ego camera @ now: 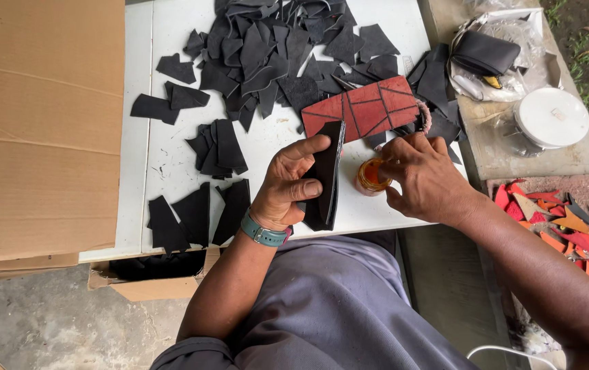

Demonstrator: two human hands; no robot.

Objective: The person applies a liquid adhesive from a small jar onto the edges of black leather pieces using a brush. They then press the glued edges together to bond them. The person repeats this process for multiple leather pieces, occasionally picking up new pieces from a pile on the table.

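Black leather piece [327, 171] gripped by left hand [287, 188]; right hand [421, 178] fingers close around amber jar [371, 177] near red panel [366, 108].

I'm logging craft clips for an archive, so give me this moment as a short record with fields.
setting: white table, seen from a head camera
left hand: left hand grips a black leather piece, held on edge
right hand: right hand touches a small jar of orange liquid
centre: red patchwork panel lying flat
behind: pile of black leather offcuts
left side: cardboard sheet
right side: white lidded container, coloured scraps on the ground
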